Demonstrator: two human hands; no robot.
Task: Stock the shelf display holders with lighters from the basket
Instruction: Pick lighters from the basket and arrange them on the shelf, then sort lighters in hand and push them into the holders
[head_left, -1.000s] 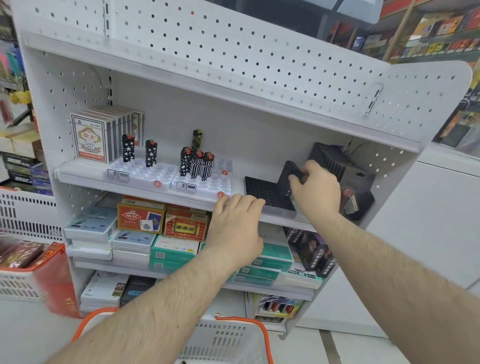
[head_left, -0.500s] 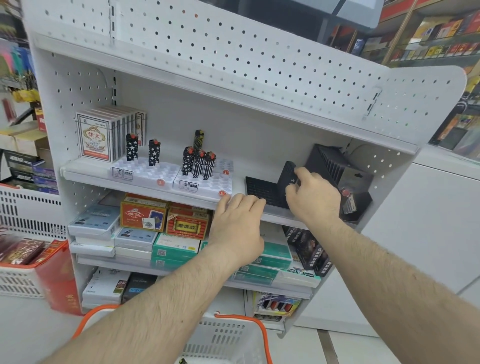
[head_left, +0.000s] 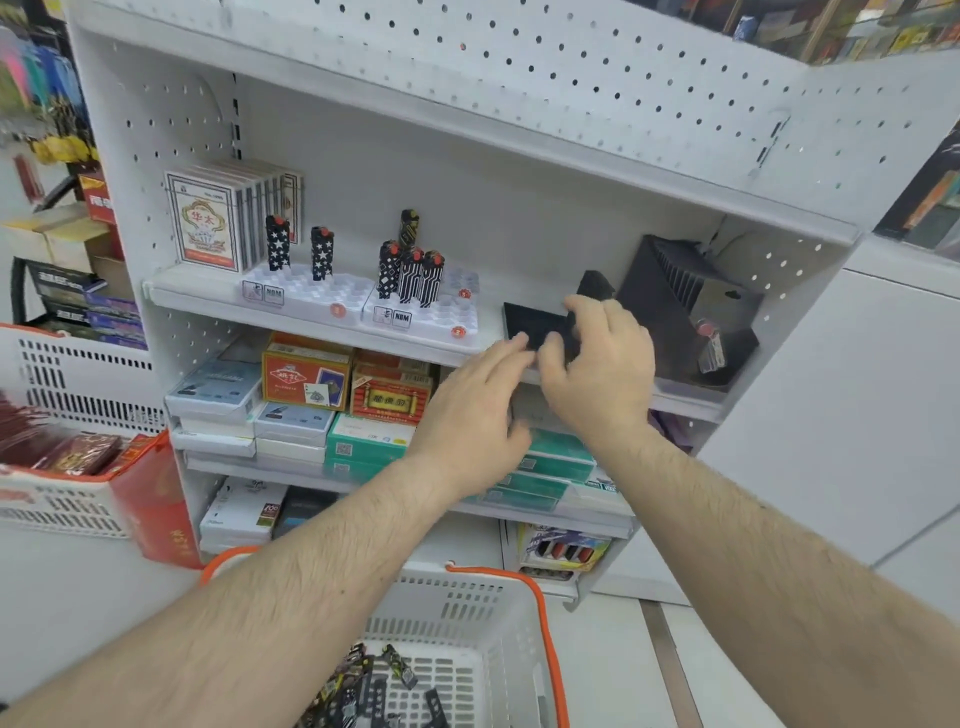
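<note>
Plainly the white shelf unit (head_left: 519, 218) dominates the view, and on its middle shelf board (head_left: 218, 299) stand the display holders. Below, at the bottom edge, sits the white basket (head_left: 483, 613) with orange handles, and the loose lighters (head_left: 363, 686) lie heaped in its bottom, well apart from the shelf.

To the left on the shelf board two white holders (head_left: 311, 296) stand side by side, with only a few patterned lighters upright in their sockets; most sockets look unfilled. To their right lies a black holder (head_left: 524, 319), flat on the board, and past it a larger black stand (head_left: 675, 301) leans at the end of the shelf.

The right hand (head_left: 602, 374) has its fingers curled over the near right part of the black holder and seems to grip it, though blur hides the exact contact. The left hand (head_left: 467, 415) reaches with straight fingers toward the holder's front edge; it carries nothing, and I cannot tell whether its fingertips touch.

I judge the black holder light and stiff moulded plastic, likely to slide readily on the smooth board, so taking it by two opposite edges suits it best. The lighters look small, hard, light and a little slick; each is best pinched by its body near the top and lowered bottom-first into a socket.
</note>
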